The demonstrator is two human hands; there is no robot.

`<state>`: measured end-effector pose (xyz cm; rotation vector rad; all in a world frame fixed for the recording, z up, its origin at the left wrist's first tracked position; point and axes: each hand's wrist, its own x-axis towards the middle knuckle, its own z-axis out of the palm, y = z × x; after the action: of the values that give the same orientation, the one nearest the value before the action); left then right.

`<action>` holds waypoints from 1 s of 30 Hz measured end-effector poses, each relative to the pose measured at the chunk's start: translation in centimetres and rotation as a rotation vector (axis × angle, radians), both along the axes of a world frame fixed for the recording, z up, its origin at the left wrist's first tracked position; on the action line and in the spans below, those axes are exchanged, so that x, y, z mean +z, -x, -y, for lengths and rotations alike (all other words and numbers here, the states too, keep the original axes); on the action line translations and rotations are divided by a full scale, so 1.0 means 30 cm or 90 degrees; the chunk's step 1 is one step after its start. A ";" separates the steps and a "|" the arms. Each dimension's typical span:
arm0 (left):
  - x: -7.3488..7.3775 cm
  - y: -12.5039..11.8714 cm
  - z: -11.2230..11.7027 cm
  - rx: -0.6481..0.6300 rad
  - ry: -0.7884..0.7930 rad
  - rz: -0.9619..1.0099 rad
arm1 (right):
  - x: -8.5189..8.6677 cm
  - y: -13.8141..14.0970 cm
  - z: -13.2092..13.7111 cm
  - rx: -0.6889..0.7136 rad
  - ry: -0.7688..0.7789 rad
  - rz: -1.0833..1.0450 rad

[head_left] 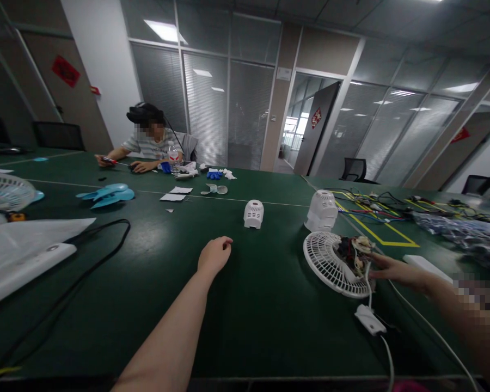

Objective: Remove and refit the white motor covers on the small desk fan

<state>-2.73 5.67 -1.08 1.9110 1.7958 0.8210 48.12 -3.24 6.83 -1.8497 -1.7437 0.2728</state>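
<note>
My left hand (214,253) rests on the green table (155,283), fingers curled in a loose fist with nothing visible in it. The nearest thing to it is a small white motor cover (253,213), farther back. My right hand (396,269) reaches in from the right and grips the back of a white fan grille (330,267), where its exposed motor and wires (353,251) sit. A second white housing (322,210) stands just behind the grille. A white cable with an inline switch (369,320) trails from the fan toward me.
Across the table a person in a striped shirt (147,142) works among small parts. Blue fan blades (108,194) lie at left, with another grille (6,190), white sheets (28,239) and a black cable (85,261). Coloured wires (375,207) and yellow tape lie at right.
</note>
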 end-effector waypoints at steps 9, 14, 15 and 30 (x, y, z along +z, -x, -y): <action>0.013 -0.015 0.007 -0.025 -0.044 0.030 | -0.037 0.356 -0.074 0.286 0.100 0.033; 0.012 -0.025 -0.003 -0.023 -0.071 0.085 | -0.030 0.663 -0.105 0.316 0.064 0.147; 0.009 -0.025 -0.008 -0.016 -0.075 0.093 | -0.025 0.705 -0.114 0.321 0.070 0.156; 0.025 -0.024 -0.027 0.103 -0.045 0.067 | -0.077 0.940 -0.681 0.190 -0.061 -0.059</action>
<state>-2.00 6.49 -0.33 1.7457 1.8975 1.0328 19.93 17.19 4.51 -1.4833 -1.9311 0.3770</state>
